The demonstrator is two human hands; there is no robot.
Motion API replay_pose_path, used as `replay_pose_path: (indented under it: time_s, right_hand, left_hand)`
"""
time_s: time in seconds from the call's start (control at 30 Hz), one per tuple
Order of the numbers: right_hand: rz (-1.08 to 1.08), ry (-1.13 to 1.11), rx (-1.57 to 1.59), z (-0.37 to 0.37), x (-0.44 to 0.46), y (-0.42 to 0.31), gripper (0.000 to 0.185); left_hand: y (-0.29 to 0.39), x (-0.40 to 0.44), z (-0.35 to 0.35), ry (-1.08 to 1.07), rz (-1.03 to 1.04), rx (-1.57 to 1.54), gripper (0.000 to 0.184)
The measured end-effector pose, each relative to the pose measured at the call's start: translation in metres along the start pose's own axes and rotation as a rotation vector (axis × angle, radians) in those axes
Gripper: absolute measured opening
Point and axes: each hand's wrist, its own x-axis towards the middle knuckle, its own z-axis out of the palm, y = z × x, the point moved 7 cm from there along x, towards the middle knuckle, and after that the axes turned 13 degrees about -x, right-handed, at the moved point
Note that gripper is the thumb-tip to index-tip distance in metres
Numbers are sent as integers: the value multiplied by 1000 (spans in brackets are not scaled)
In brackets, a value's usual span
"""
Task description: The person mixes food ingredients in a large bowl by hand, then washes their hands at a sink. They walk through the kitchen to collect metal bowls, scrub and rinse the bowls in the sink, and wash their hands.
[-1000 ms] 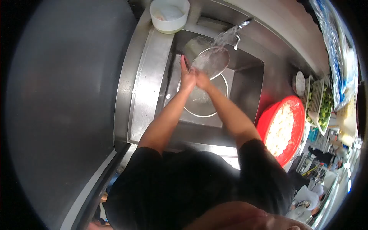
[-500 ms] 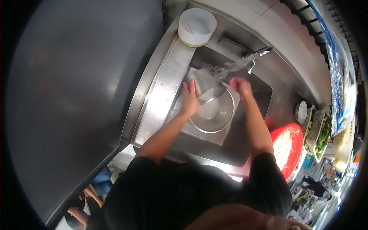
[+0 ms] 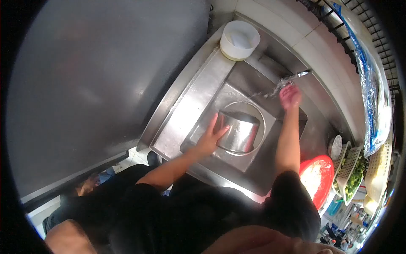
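Observation:
A shiny metal pot (image 3: 240, 132) lies tilted inside a large round metal bowl (image 3: 263, 134) in the sink (image 3: 237, 163). My left hand (image 3: 211, 139) holds the pot's left side, thumb and fingers spread apart against it. Up at the tap (image 3: 301, 74), my right hand (image 3: 290, 96) has its fingers curled at the handle, which they mostly hide. A thin splash of water shows beside the spout, left of my right hand.
A white tub (image 3: 240, 40) stands at the sink's back left corner. On the right are a red basin (image 3: 322, 180) of pale food, a small white bowl (image 3: 335, 147) and baskets of greens (image 3: 354, 180). Another person's arm (image 3: 69, 237) shows at lower left.
My hands have parted: the right one has moved up to the tap, and the left one has lowered the pot into the round bowl. The stream of water has shrunk.

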Motion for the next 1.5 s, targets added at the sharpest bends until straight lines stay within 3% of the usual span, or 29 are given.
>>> replay_pose_path:
  time_s: [0.07, 0.13, 0.2, 0.23, 0.27, 0.3, 0.33, 0.4, 0.43, 0.5, 0.63, 0.7, 0.73, 0.8, 0.83, 0.87, 0.93, 1.0, 1.03, 1.17, 1.2, 1.23, 1.27, 1.37, 1.4, 1.43, 1.47, 1.5]
  right_hand:
    - [55, -91, -934, 18, -20, 40, 19]
    - [-253, -297, -1362, 108, -55, 52, 24]
    - [-705, -392, -1315, 199, -56, 38, 28]
    - [-786, -353, -1389, 236, -44, 31, 29]
    - [-817, -360, -1547, 271, -26, 29, 30]
    - [-748, -332, -1764, 293, 9, 36, 35]
    - [-754, -335, -1760, 303, 45, 44, 35]
    - [-814, -390, -2281, 299, 115, 91, 47]
    - [-834, -396, -2277, 301, 121, 101, 47]
    - [-691, -441, -2485, 295, 133, 124, 56]
    - [-606, -546, -2477, 293, 159, 119, 51]
    - [-414, -234, -2365, 314, 115, 73, 56]
    - [-416, -220, -2356, 318, 100, 65, 56]
    - [-687, -119, -2012, 323, 72, 29, 40]
    - [-820, -113, -1923, 317, 87, 19, 50]
    - [-813, -96, -1923, 310, 70, 11, 50]
    - [-768, -58, -1551, 301, 31, -6, 54]
    - [-661, -165, -1483, 285, -29, -22, 56]
    - [-581, -272, -1400, 266, -61, -21, 59]
    - [-524, -333, -1245, 139, -161, 16, 47]
    - [-534, -355, -1205, 94, -177, 44, 45]
    - [-376, -247, -1323, 34, -177, 87, 44]
    - [37, -224, -1300, 26, -221, 112, 48]
    - [-165, -172, -1291, 3, -243, 158, 41]
    - [-373, -280, -1464, 12, -251, 160, 38]
    - [-585, -390, -1628, 22, -263, 160, 36]
    - [-597, -377, -1617, 26, -263, 144, 36]
    - [-696, -397, -1983, 31, -262, 130, 36]
  left_hand:
    - [11, -4, -2, 21, 11, 85, 78]
    - [-7, -15, 2, 21, -311, -25, 82]
    - [-20, -30, 9, 58, -377, -54, 85]
    - [-20, -36, 8, 11, -478, -86, 87]
    - [-24, -41, 7, -40, -572, -113, 88]
    - [-20, -44, 7, -37, -481, -77, 89]
    - [-20, -46, 4, -33, -478, -73, 89]
    - [-23, -48, 4, -73, -541, -140, 91]
    - [-28, -48, 7, -28, -389, -95, 91]
    - [-38, -49, 9, -4, -387, -92, 90]
    - [-38, -48, 9, 69, -392, -107, 86]
    - [-38, -49, 4, 71, -468, -139, 82]
    - [-39, -51, 6, 61, -462, -131, 82]
    - [-47, -53, 11, 120, -426, -72, 80]
    - [-53, -54, 14, 149, -422, -80, 78]
    - [-57, -56, 16, 136, -501, -111, 77]
    - [-81, -54, 23, 154, -494, -111, 78]
    - [-113, -64, 35, 177, -537, -113, 84]
    - [-117, -73, 43, 190, -750, -251, 86]
    - [-59, -36, 42, 318, -958, -630, 88]
    - [-48, -28, 46, 347, -947, -761, 88]
    - [-54, -20, 50, 402, -818, -777, 87]
    - [-62, -22, 56, 396, -824, -772, 87]
    - [-32, 6, 59, 409, -450, -763, 86]
    - [-21, 6, 58, 393, -450, -757, 86]
    - [0, 10, 51, 373, -303, -695, 87]
    - [14, 14, 44, 353, -147, -630, 89]
    - [20, 18, 35, 364, -105, -603, 91]
